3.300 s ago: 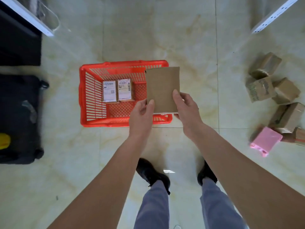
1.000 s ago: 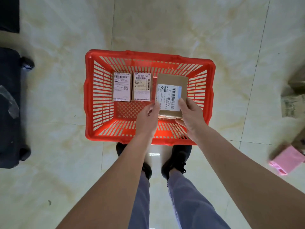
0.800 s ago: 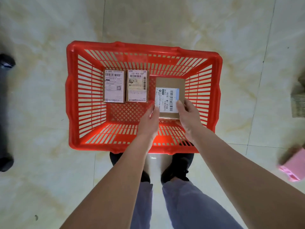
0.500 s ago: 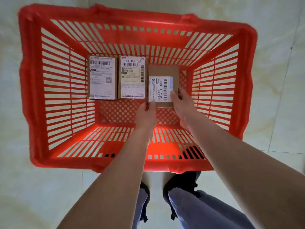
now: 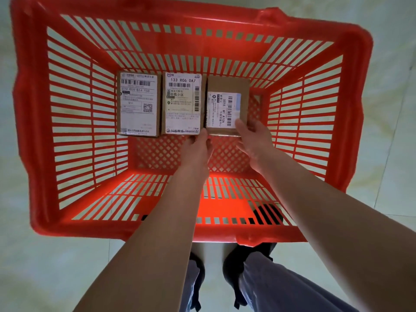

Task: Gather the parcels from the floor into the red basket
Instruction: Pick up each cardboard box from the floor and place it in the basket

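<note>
Right hand (image 5: 253, 140): gripping the third parcel (image 5: 227, 106) at its near right corner, thumb lying over the label, fingers hidden under the near edge.
Left hand (image 5: 198, 149): reaching down to the near left corner of the third parcel, fingertips touching that corner; grip not readable, fingers hidden behind the hand.
Third parcel: sitting low on the floor of the red basket (image 5: 355, 109), label up, right of the middle parcel (image 5: 182, 103) and just beside it.
Middle parcel: lying flat, label up, touching the left parcel (image 5: 138, 104) on its left.
Left parcel: lying flat at the far left of the row, label up.
Red basket: standing on the tiled floor (image 5: 45, 266), holding all three parcels along its far side.
Shoes (image 5: 234, 262): showing just past the near wall of the red basket.
</note>
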